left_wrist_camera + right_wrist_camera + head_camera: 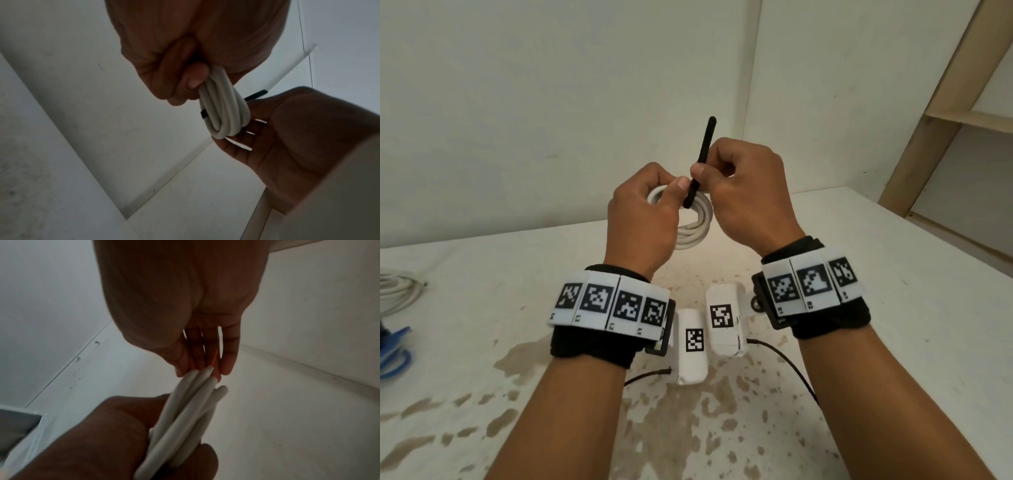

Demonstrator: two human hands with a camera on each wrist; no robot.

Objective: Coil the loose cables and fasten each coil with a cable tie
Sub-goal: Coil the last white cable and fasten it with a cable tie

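coil (693, 219) of white cable hangs above the table (859, 308), held up by the left hand (643, 212), while the right hand (746, 198) pinches a black tie (700, 161) standing across it. left wrist view: left fingers (193, 78) curl round the gathered loops, tie ends poking out either side. right wrist view: right fingers (226, 358) lie against a cut cable end; their grip is hidden. if the left hand slackens, loops could spring apart before the tie closes.

Readable text: none is showing.
Wristbands (608, 302): only black-and-white square code markers, no words.
White packs (724, 313): markers likewise.
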